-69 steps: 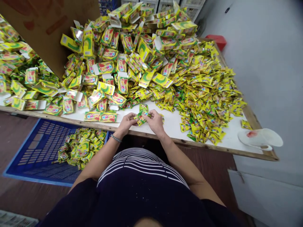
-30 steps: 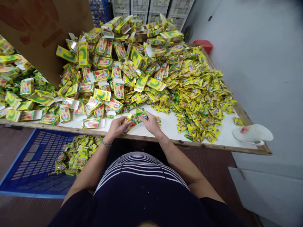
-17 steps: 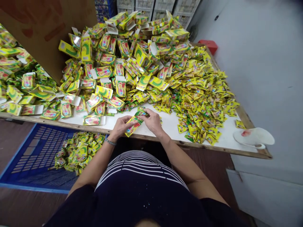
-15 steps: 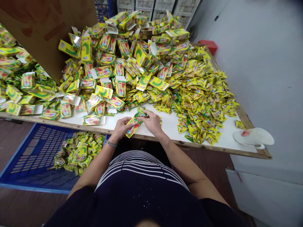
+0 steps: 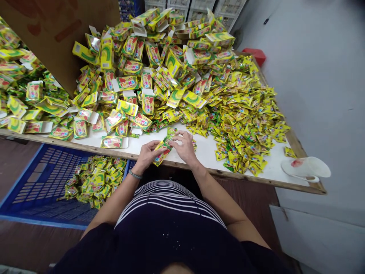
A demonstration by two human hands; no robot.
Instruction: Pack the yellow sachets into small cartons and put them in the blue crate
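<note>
My left hand (image 5: 148, 154) is closed around a small yellow-green carton (image 5: 163, 153) with red fruit printing, held tilted over the table's front edge. At the carton's upper end, the fingers of my right hand (image 5: 184, 145) are pinched together; what lies between them is hidden. A green sachet (image 5: 171, 131) shows just beyond these fingers. More sachets lie on the white tabletop beside my right hand, partly covered by it. Closest to my left hand on the table is another carton (image 5: 111, 142), lying flat with its white flap out.
Cartons (image 5: 148, 101) are heaped at the back and left, against a brown cardboard sheet (image 5: 57, 34). Yellow sachets (image 5: 242, 114) pile up on the right. A white scoop (image 5: 306, 166) lies at the right corner. Below left stands a blue crate (image 5: 31, 190) holding filled-looking cartons (image 5: 99, 180).
My right fingers have shifted slightly at the carton's upper end, covering more of it. My left hand keeps its grip. The whole view has moved a little.
</note>
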